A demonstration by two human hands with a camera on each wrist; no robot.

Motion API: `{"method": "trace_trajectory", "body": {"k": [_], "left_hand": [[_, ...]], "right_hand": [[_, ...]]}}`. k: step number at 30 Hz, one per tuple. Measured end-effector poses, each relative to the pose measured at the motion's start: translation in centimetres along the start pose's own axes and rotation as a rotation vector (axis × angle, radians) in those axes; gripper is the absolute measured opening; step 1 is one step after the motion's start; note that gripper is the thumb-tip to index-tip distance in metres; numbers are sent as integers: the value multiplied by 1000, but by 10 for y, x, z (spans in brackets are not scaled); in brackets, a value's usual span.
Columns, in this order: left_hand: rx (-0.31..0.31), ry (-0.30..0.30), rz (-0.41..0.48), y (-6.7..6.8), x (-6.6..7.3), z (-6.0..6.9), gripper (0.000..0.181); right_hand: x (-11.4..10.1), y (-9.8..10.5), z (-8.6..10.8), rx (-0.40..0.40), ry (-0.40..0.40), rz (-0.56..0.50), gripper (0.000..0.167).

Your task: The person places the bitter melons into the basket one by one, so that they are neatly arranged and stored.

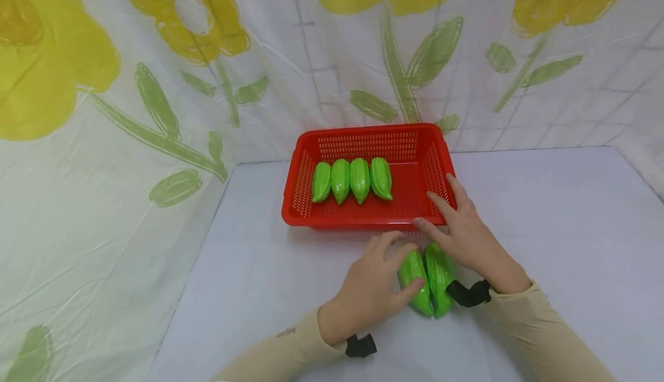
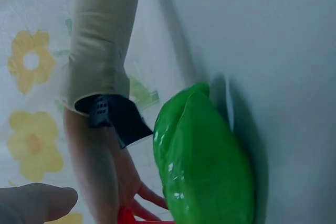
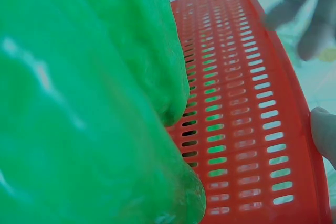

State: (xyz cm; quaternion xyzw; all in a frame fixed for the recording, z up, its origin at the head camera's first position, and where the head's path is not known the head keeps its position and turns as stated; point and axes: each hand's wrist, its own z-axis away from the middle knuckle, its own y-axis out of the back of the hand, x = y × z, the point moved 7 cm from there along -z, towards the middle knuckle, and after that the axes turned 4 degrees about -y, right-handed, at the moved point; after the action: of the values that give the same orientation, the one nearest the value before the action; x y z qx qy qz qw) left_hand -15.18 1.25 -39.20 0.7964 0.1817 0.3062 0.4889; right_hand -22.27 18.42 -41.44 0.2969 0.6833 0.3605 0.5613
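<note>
Four fruits [image 1: 360, 180] sit in a row in the basket [image 1: 358, 222], perhaps lined up to spare room. Two other fruits [image 1: 413, 278] lie on the counter [image 1: 259, 290], the left hand [image 1: 368, 287] beside them, relaxed, grasping nothing; the right hand [image 1: 464, 238] spreads loosely at the basket's edge.

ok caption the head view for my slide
Four green pods lined up in a red basket, two more pods on the table, left hand and right hand close by.
</note>
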Motion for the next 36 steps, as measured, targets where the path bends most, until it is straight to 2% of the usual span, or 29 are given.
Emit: {"method": "trace_trajectory", "body": {"k": [3, 9, 14, 18, 23, 27, 36], "left_hand": [[-36, 27, 23, -13, -1, 5, 56], [-136, 129, 75, -35, -8, 7, 62], [-225, 199, 106, -47, -10, 6, 68], [-265, 232, 132, -54, -12, 5, 74], [-273, 251, 159, -61, -15, 4, 75], [-259, 231, 163, -63, -15, 2, 75], [-240, 220, 185, -60, -15, 1, 75]], "right_hand": [[1, 0, 0, -7, -9, 0, 80], [0, -1, 0, -1, -3, 8, 80], [-1, -1, 0, -5, 3, 10, 79], [-2, -2, -1, -13, 1, 11, 81], [-2, -1, 0, -17, -3, 5, 81], [-2, 0, 0, -20, -6, 0, 81], [-1, 0, 0, -8, 3, 2, 80]]}}
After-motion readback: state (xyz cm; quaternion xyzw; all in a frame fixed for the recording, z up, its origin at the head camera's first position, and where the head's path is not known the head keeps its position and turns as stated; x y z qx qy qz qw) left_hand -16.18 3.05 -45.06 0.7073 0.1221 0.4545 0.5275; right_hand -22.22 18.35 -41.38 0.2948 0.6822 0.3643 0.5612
